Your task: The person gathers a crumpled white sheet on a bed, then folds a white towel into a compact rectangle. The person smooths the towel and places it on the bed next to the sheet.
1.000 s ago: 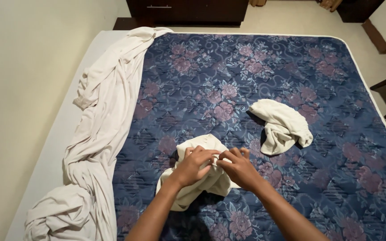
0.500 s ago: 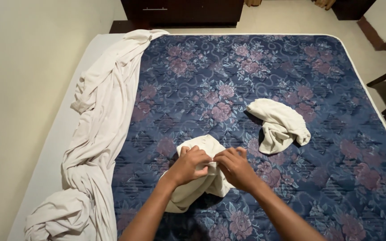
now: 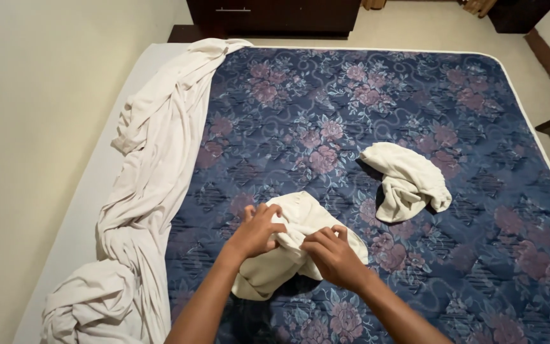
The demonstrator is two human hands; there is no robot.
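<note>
Both hands have drawn closer on the cream towel [image 3: 294, 245] near the mattress [image 3: 479, 127] foot: left hand [image 3: 257, 230] and right hand [image 3: 333, 256] pinching its folds, bunching tighter than before.

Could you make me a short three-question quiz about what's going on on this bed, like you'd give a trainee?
1. True or false: both hands have a grip on the same cream towel.
2. How many cream towels lie on the blue floral mattress?
3. Where does the bunched pale sheet lie: A) along the mattress edge nearest the wall, B) across the middle, C) on the floor?

Key
1. True: the left hand and the right hand both pinch it.
2. Two: the held one and a crumpled second towel lying apart from it.
3. A.
</note>
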